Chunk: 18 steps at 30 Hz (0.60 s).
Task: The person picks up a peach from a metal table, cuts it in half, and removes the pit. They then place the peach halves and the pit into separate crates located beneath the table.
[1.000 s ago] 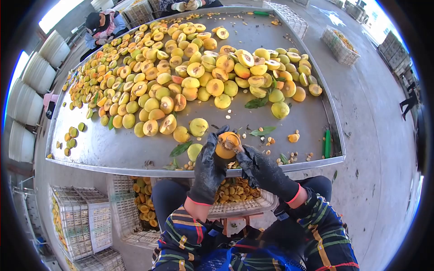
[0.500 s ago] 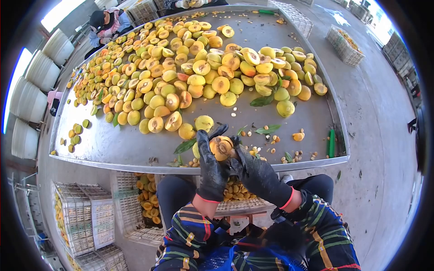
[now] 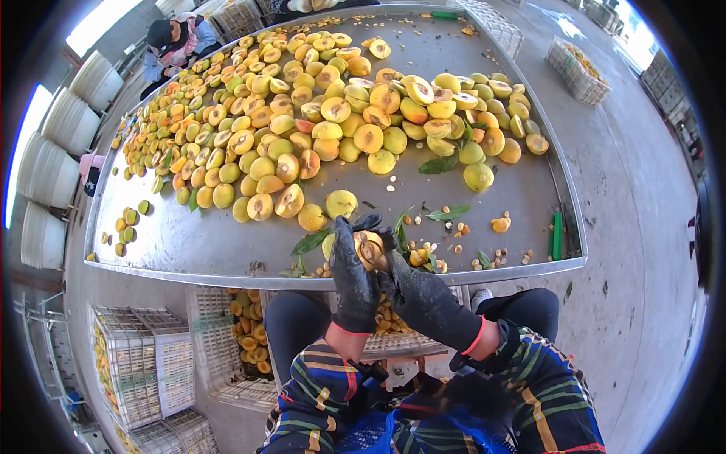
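Note:
Both of my hands wear dark gloves and meet at the near edge of the metal table (image 3: 484,274). My left hand (image 3: 354,276) is wrapped round a halved yellow-orange fruit (image 3: 370,250), its cut face up with a brown hollow. My right hand (image 3: 427,299) is closed against the fruit's right side; whatever its fingers grip is hidden. Just beyond them lies a whole-looking yellow fruit (image 3: 341,204). Green leaves (image 3: 310,242) and small pits and scraps (image 3: 423,256) lie beside my hands.
A large heap of halved fruit (image 3: 302,113) covers the table's far and left parts. A green-handled tool (image 3: 557,236) lies at the right edge. Fruit-filled crates (image 3: 174,363) stand below left. A co-worker (image 3: 178,41) sits at the far left.
My right hand has shifted slightly down and left against the fruit, and its fingers are more tucked in. The held fruit has turned a little, uncovering scraps on the right.

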Tool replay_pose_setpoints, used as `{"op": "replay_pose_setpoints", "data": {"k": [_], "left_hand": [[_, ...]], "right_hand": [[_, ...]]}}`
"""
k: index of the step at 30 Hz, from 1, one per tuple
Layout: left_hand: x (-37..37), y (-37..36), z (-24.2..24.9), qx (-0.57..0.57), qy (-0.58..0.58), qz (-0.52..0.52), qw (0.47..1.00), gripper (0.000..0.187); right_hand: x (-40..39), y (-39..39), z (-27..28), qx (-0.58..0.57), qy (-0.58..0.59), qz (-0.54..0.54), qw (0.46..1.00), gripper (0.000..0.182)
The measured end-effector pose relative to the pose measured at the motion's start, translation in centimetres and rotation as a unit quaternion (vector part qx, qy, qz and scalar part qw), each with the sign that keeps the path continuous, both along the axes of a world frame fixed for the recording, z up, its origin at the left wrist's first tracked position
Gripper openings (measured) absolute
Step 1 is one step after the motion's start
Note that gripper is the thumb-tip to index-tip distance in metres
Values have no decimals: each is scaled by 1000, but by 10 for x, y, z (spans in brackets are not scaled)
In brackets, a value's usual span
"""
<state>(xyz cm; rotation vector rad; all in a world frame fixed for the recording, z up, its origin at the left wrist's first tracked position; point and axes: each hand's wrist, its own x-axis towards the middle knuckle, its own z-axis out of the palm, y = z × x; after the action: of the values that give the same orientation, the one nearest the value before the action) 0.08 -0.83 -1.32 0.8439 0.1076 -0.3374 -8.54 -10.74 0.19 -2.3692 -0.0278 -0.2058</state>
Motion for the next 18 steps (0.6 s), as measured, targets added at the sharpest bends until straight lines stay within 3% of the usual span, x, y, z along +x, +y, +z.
{"op": "replay_pose_setpoints", "data": {"k": [3,5,10,13,18], "left_hand": [[0,0,3,23,28,-3,999,50],[-1,1,-1,117,-54,-8,992,51],[-2,-3,-9,125,-75,22,989,51],[-2,-3,-12,152,-123,29,980,50],[1,1,-1,166,-121,-6,979,49]], "right_hand": [[-2,0,0,36,13,4,999,40],[-3,-1,0,56,10,7,998,38],[1,1,-4,165,23,1,986,33],[-3,0,18,135,126,-15,983,32],[-4,-5,6,152,76,14,985,35]]}}
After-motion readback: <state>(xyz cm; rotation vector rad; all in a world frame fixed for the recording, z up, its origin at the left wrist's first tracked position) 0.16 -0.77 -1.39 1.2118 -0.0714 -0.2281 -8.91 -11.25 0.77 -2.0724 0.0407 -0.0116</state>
